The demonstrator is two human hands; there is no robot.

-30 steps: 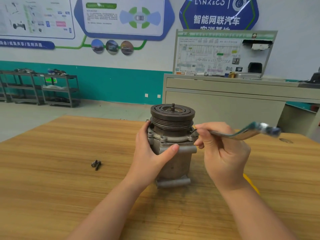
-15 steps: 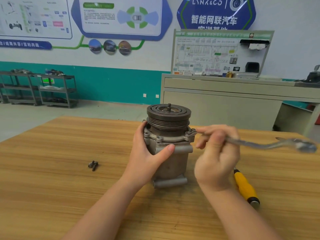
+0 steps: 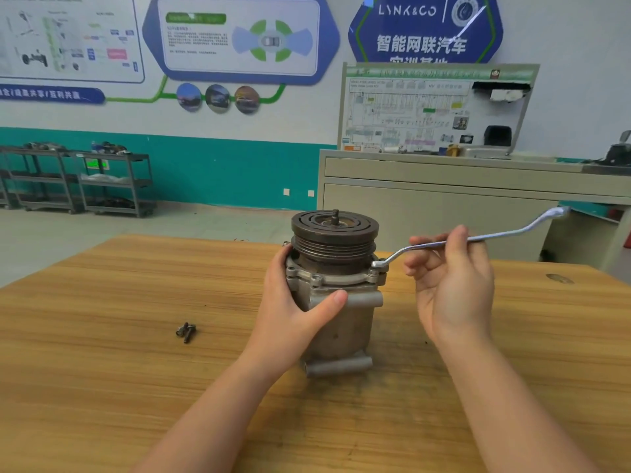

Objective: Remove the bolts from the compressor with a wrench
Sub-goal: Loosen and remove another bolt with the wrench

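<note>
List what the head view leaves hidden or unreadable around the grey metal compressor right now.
- Bolt head at the flange corner: covered by the ring end of the silver offset wrench.
- Far side of the grey metal compressor: its own body hides it, so bolts there cannot be counted.
- Left side of the housing: under the left hand.
- Small dark loose bolts on the wooden table: too small to count.

The left hand (image 3: 293, 302) is curled around the compressor (image 3: 336, 295), thumb across its front, forearm running in from 7 o'clock. The right hand (image 3: 450, 285), palm up at 3 o'clock, pinches the wrench (image 3: 478, 238) between thumb and fingertips.
</note>
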